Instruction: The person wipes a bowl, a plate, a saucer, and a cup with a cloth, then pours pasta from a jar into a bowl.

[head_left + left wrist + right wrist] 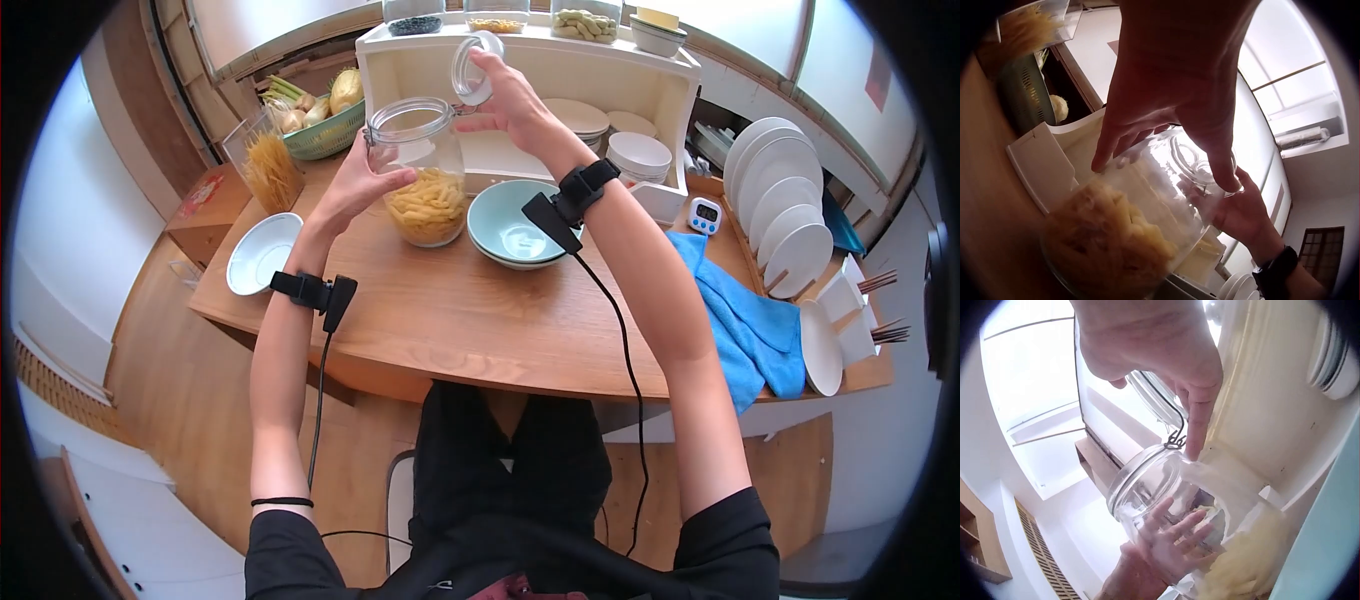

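Note:
A clip-top glass jar stands on the wooden table, with short tube pasta filling its lower part. My left hand grips the jar's upper left side, thumb in front and fingers round the back. Its spread fingers show through the glass in the right wrist view. The round glass lid stands raised on its wire hinge above the right of the rim. My right hand holds that lid, one finger reaching down beside the hinge. Stacked pale blue bowls sit just right of the jar.
At left are a white bowl, a container of spaghetti and a green vegetable basket. A white shelf with plates and jars stands behind. To the right lie a blue cloth, a timer and racked plates.

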Tool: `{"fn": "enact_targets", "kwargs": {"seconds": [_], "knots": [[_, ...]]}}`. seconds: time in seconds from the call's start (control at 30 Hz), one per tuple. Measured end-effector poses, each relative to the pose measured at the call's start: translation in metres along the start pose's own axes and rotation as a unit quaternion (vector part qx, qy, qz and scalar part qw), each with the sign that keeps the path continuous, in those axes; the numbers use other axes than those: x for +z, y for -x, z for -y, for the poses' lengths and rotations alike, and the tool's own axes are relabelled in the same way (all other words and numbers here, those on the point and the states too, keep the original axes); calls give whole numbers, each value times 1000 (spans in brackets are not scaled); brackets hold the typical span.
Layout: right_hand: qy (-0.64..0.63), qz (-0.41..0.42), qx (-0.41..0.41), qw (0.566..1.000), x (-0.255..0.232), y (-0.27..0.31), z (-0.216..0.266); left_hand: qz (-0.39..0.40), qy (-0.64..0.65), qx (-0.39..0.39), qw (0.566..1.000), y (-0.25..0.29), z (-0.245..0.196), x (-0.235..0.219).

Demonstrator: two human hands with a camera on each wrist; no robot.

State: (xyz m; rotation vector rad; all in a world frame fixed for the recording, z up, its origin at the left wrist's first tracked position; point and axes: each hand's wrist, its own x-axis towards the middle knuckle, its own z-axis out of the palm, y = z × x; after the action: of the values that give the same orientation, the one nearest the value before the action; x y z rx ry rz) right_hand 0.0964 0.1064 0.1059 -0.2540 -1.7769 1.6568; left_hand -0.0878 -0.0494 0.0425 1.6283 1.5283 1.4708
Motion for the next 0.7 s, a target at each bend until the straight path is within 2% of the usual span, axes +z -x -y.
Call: {"fn": "enact_targets", "kwargs": {"seconds": [0.1, 0.23, 0.3, 0.37, 0.43, 0.5, 0.6, 0.7], "knots": [[-86, -28, 38, 995, -13, 7, -8, -18, 2, -17, 1000, 5, 4, 2], [-106, 7, 94, 990, -38, 12, -20, -26, 17, -4, 1000, 9, 18, 4], [-102, 15, 110, 989, -48, 19, -27, -60, 46, -8, 997, 12, 23, 7], [-122, 61, 155, 979, -55, 25, -32, -57, 40, -11, 997, 14, 24, 10], [-131, 57, 163, 976, -57, 30, -36, -55, 34, -12, 998, 13, 24, 14], [-142, 54, 173, 973, -56, 36, -36, -68, 13, 52, 996, 14, 19, 20], [-120, 36, 174, 977, -59, 42, -32, -91, -32, 75, 993, 14, 19, 27], [-130, 30, 180, 975, -67, 43, -32, -88, -42, 62, 993, 18, 9, 34]]}}
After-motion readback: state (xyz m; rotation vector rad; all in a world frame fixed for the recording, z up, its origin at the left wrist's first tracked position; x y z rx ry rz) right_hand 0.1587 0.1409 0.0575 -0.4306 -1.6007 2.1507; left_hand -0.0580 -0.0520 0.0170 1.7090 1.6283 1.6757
